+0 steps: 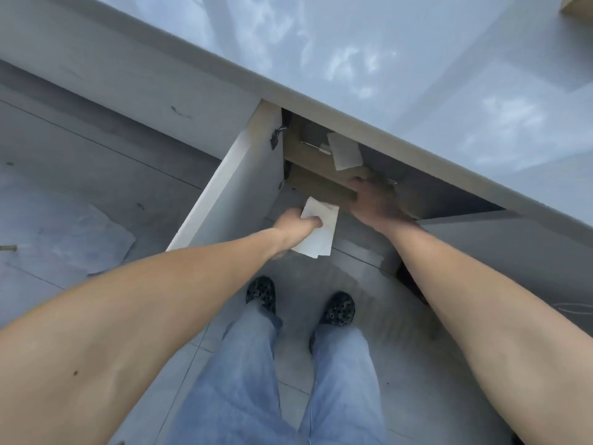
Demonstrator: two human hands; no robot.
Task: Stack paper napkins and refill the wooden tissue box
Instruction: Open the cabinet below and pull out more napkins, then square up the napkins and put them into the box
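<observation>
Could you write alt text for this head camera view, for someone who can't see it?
A person stands at an open cabinet under a glossy counter, left hand gripping white napkins while the right hand holds a wooden shelf edge. More napkins lie on the shelf above.

A glossy pale tabletop (385, 53) runs across the upper part of the view, its surface bare but for reflections. Under it, inside the open cabinet, a wooden shelf (308, 152) carries a folded white napkin (345, 151). Below, the grey tiled floor (401, 364) has a crumpled sheet of paper (86, 239) lying flat on it, off to the left.
</observation>
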